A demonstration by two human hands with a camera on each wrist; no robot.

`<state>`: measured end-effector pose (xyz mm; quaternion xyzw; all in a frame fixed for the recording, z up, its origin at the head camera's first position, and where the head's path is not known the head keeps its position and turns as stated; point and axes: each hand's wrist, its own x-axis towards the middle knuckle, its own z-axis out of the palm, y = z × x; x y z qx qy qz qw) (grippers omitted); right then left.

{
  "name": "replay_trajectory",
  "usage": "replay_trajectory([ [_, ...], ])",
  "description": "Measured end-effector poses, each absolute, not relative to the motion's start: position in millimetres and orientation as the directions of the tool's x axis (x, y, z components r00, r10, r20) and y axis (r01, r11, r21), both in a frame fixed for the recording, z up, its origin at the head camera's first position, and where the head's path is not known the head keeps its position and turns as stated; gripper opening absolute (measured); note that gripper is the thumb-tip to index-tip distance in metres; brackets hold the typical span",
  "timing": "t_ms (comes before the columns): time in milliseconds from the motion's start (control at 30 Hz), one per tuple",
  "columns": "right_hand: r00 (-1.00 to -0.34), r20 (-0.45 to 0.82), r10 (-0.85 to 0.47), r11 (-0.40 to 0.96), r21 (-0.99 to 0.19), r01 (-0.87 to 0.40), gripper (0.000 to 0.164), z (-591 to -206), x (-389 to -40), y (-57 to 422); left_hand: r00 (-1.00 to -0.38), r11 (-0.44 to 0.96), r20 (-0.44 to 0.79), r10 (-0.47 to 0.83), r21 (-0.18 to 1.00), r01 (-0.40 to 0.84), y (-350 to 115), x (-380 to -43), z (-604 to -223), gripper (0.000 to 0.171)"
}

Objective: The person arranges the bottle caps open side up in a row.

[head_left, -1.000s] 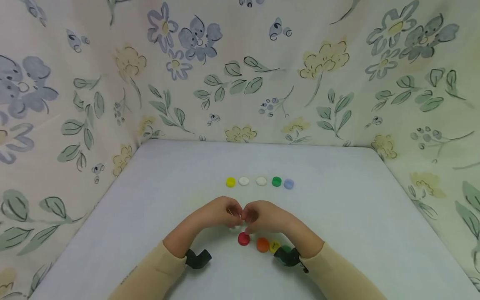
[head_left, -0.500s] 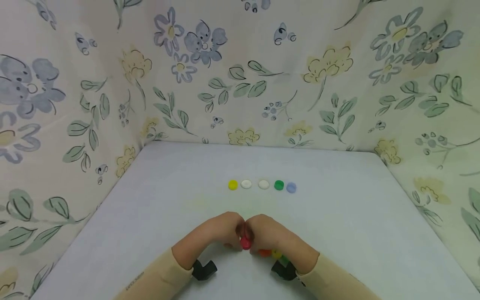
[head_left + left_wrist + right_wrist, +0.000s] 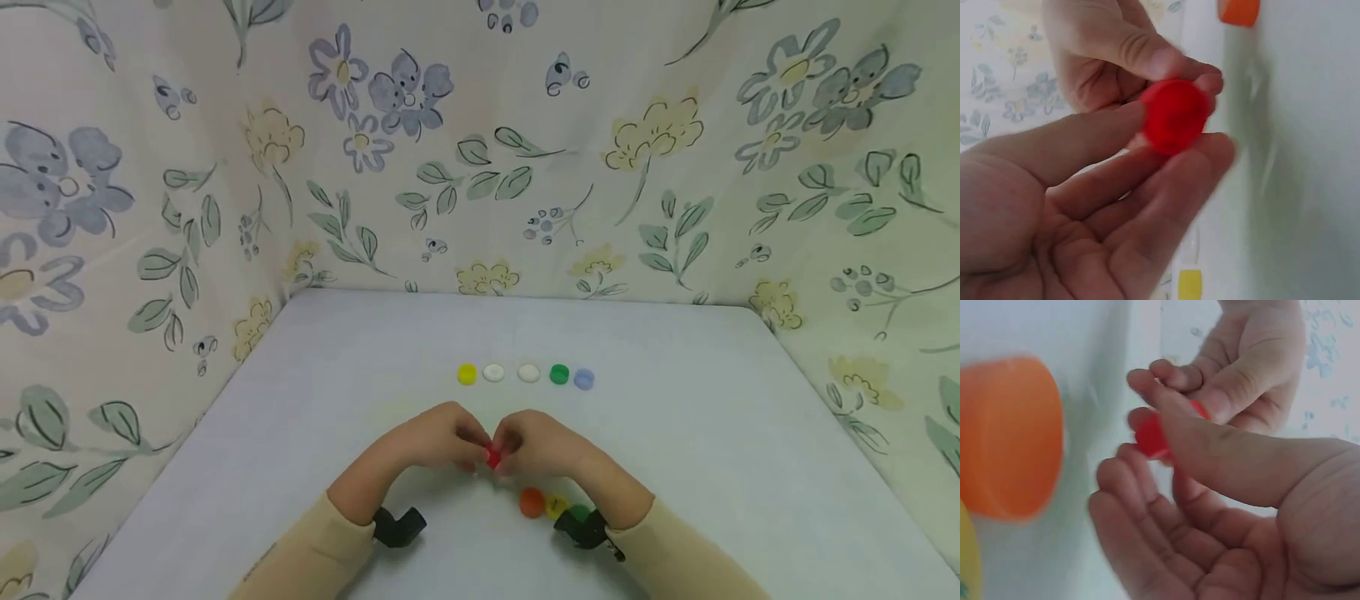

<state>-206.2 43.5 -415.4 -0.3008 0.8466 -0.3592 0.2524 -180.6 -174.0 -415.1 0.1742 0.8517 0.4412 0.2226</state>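
A small red round cap [image 3: 492,457] is held between my two hands, near the middle of the table. In the left wrist view the thumb and fingers of my left hand [image 3: 1116,187] pinch the red cap [image 3: 1175,117] from below and the side, its round face showing. My right hand [image 3: 542,442] pinches it from the other side. Seen from the right wrist, the thumb of my right hand [image 3: 1229,512] crosses the red cap [image 3: 1150,436] and hides part of it. My left hand [image 3: 441,435] meets the right at the fingertips.
Near my right wrist sit an orange round piece [image 3: 532,502], a yellow one [image 3: 557,507] and a partly covered green one [image 3: 580,514]. Farther back runs a row with yellow [image 3: 467,374], white, green [image 3: 559,374] and blue [image 3: 584,379] pieces. Floral cloth [image 3: 480,167] hangs around the table.
The red cap lay on the table one second ago. Both hands came down to it, took hold of it, and have moved up and away from the front edge with it.
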Motion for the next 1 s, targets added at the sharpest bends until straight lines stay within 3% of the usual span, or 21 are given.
replay_trajectory([
  [200, -0.741, -0.235, -0.629, 0.479, -0.868, -0.132, 0.015, -413.7, -220.7, 48.7, -0.919, 0.444, -0.172, 0.354, 0.896, 0.004, -178.0, -188.1, -417.2, 0.017],
  [433, -0.743, -0.254, -0.619, 0.323, -0.945, 0.054, 0.022, -417.3, -227.9, 48.6, -0.973, 0.320, -0.113, 0.201, 0.947, -0.044, -176.1, -194.2, -424.1, 0.021],
  [767, -0.743, -0.270, -0.613, 0.285, -0.952, 0.110, 0.032, -426.9, -235.9, 49.0, -0.972, 0.132, -0.173, 0.160, 0.979, -0.153, -186.5, -205.5, -438.1, 0.029],
  [1000, -0.739, -0.296, -0.605, 0.352, -0.932, 0.085, 0.032, -428.7, -242.2, 54.3, -0.965, 0.159, -0.232, -0.118, 0.955, -0.249, -207.7, -223.0, -449.1, 0.024],
])
